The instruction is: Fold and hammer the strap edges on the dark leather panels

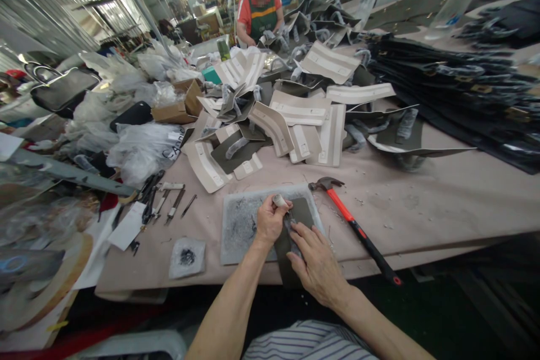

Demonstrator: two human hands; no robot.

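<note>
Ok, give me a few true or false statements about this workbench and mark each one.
The left hand pinches a small white roll. True.
The right hand presses on a dark olive strip. True.
The claw hammer lies left of the grey mat. False: it lies to the mat's right.
The co-worker across the table wears a blue apron. False: the apron is green, over a red top.
</note>
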